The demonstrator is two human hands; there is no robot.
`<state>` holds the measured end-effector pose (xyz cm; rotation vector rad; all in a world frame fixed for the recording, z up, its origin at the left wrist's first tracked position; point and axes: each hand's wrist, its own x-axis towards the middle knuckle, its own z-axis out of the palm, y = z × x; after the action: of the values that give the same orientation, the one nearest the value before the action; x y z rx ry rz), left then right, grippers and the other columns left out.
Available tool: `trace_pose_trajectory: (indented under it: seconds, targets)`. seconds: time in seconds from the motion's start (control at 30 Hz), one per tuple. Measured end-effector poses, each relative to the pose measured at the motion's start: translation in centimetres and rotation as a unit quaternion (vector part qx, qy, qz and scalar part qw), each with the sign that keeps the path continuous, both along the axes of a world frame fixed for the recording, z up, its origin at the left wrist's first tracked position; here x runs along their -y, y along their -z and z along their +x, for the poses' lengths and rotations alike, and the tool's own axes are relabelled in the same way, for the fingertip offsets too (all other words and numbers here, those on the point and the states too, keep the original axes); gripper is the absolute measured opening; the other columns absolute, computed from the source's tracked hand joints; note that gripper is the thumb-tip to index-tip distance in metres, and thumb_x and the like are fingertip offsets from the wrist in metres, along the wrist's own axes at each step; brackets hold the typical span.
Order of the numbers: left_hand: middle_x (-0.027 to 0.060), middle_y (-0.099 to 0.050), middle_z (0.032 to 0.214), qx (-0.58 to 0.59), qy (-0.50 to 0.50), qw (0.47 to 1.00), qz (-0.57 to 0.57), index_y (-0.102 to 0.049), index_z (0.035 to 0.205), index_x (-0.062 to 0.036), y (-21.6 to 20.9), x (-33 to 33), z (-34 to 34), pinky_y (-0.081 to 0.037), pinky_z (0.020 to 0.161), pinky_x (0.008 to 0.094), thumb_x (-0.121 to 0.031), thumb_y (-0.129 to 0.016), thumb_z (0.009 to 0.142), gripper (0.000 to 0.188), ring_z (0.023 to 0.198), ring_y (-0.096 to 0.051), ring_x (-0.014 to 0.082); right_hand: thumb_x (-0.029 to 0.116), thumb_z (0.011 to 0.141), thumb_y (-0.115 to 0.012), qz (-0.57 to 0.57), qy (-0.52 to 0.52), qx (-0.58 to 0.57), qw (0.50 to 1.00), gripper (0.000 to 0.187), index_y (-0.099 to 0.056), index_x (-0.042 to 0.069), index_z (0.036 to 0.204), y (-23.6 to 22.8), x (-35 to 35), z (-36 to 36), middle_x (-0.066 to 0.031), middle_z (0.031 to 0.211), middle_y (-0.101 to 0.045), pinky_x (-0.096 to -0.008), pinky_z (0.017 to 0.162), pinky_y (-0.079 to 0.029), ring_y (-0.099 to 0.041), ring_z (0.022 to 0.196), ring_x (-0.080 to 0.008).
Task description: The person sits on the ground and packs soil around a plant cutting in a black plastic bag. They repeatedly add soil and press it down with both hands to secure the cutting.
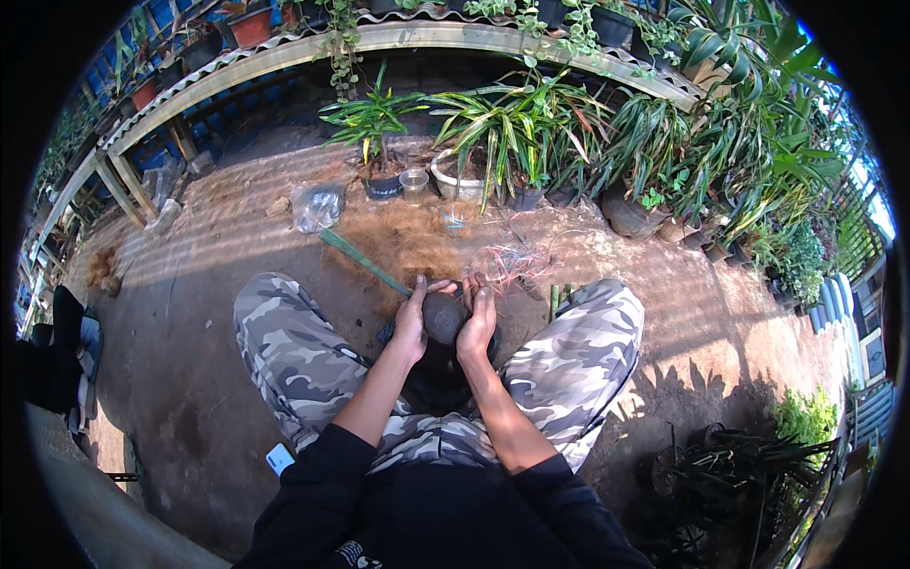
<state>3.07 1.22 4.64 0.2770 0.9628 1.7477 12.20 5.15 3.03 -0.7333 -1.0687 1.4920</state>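
I sit on the ground with my knees apart in camouflage trousers. Between them both hands cup a dark round ball of soil. My left hand presses its left side and my right hand presses its right side. Under the ball sits a dark pot or bowl, partly hidden by my forearms. A long green stem lies on the ground, running up and left from my left hand. Brown coconut fibre and thin pinkish strings are spread just beyond the hands.
Potted leafy plants line the far side under a wooden bench. A clear plastic bag, a plastic cup and a white pot stand nearby. A phone lies by my left thigh. More plants sit at lower right.
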Motion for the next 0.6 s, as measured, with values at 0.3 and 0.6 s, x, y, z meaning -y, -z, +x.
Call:
trace_pose_trajectory:
  seconds: [0.3, 0.6]
  targets:
    - [0.0138, -0.069, 0.089, 0.016, -0.024, 0.998, -0.051, -0.065, 0.084, 0.0012, 1.1, -0.5, -1.0, -0.055, 0.079, 0.0374, -0.047, -0.057, 0.094, 0.05, 0.085, -0.067, 0.0238, 0.057, 0.099, -0.03, -0.346, -0.014, -0.093, 0.934, 0.07, -0.039, 0.003, 0.142, -0.3, -0.5, -0.2, -0.0151, 0.146, -0.04, -0.0415, 0.112, -0.027, -0.039, 0.135, -0.029]
    - [0.0081, -0.071, 0.097, -0.062, -0.019, 0.997, -0.046, -0.065, 0.095, -0.004, -0.5, -0.4, 0.0, -0.053, 0.082, 0.0326, -0.041, -0.056, 0.096, 0.038, 0.088, -0.066, 0.0171, 0.029, 0.103, -0.038, -0.049, 0.011, -0.09, 0.995, 0.045, -0.043, -0.002, 0.136, 2.7, -1.0, -0.5, -0.017, 0.139, -0.048, -0.0385, 0.111, -0.031, -0.045, 0.129, -0.0263]
